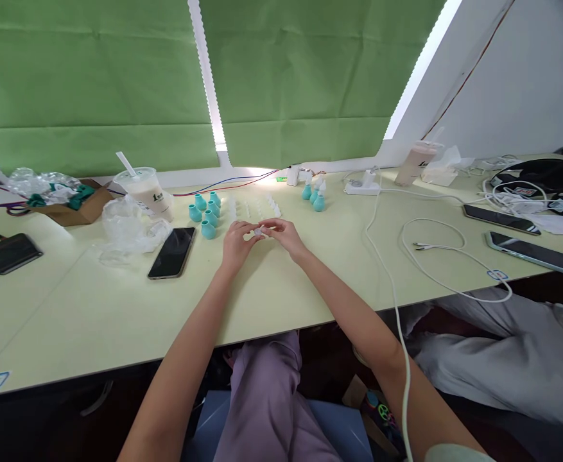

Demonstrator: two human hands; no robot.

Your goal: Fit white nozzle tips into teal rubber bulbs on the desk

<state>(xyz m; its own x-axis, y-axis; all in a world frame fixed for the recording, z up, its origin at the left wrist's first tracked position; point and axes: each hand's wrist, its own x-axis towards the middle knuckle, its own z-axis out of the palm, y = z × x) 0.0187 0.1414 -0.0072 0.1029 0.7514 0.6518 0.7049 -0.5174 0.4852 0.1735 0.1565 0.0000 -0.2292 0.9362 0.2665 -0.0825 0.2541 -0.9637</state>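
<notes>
Over the middle of the table, my left hand [237, 245] and my right hand [285, 236] meet with fingertips pinched on one small white plastic piece [258, 231]. Its exact kind is too small to make out. Just beyond my hands lie rows of small white pieces [273, 206]. Left of them stand several teal vase-shaped pieces [208, 229] with open tops. To the right, a small group of teal pieces with white tops [318, 202] stands near the back of the table.
A black phone [172, 253], a plastic bag [129, 224], a drink cup [147, 192] and a cardboard box [86, 206] lie left. Rightward are a white cable [388, 269], a power strip [361, 187], another cup [415, 163] and two phones [534, 251]. Someone's grey-trousered leg [502, 359] is at right.
</notes>
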